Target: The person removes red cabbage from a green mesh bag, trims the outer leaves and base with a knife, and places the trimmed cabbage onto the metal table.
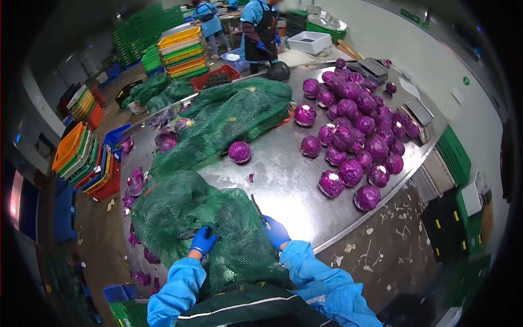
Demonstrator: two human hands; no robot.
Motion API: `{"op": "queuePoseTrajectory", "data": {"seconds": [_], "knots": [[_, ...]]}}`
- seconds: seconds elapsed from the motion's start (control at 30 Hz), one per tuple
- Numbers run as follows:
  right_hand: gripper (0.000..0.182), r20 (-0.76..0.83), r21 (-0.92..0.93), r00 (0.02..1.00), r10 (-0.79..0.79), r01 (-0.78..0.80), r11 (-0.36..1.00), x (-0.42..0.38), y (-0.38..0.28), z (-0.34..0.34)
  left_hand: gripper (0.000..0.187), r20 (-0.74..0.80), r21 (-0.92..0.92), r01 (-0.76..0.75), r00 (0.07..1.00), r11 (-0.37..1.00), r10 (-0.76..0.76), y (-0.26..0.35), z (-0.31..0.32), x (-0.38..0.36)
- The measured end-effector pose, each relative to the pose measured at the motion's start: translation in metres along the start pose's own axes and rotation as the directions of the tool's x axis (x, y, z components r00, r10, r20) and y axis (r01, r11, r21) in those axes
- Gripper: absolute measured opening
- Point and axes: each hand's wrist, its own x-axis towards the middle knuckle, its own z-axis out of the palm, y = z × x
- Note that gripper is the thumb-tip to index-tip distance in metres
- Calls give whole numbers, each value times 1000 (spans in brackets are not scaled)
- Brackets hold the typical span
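A green mesh bag (174,210) lies bunched on the near side of the metal table, with dark round shapes inside it. My left hand (203,240), in a blue glove, is closed on the mesh at the bag's near part. At the bag's right edge is my gloved right hand (276,232), its fingers wrapped round a narrow dark knife (256,205) that points up and left. Some of its fingers are hidden. One purple cabbage (239,152) sits alone beyond the bag. A second green mesh bag (234,114) stretches across the table's far left.
Many purple cabbages (348,131) are heaped on the table's right, near a scale (419,113). Loose purple leaves (135,182) line the left edge. Stacked crates (182,50) stand behind on the floor. A person in a dark apron (260,32) is at the far end.
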Motion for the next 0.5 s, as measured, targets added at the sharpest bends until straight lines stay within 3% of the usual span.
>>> {"op": "queuePoseTrajectory", "data": {"seconds": [0.03,0.17,0.27,0.3,0.4,0.43,0.47,0.5], "knots": [[40,-14,6,1000,15,-15,1000,-2,-2,-1,51,-12,-114,-12,1000,993,11,10,-6,10],[39,-46,14,997,59,-58,998,-10,-11,-2,35,-36,-264,-37,999,964,29,42,-30,36],[38,-116,74,990,85,-77,994,-22,-14,-3,31,97,-276,-202,967,940,236,60,-26,50],[37,-114,83,991,67,-58,995,-25,-15,-4,30,113,-176,-217,964,960,239,67,-22,48],[38,-150,97,983,103,-89,991,-39,-19,-6,31,184,-101,-199,959,975,215,68,-8,48],[38,-167,104,980,113,-97,990,-43,-15,-2,34,189,-235,-275,928,932,321,54,3,52],[41,-193,179,975,112,-77,981,-48,-16,0,34,196,-234,-281,924,931,329,57,3,50],[44,-216,249,970,108,-52,967,-52,-18,1,35,252,-193,-160,945,968,207,60,2,46]]}}
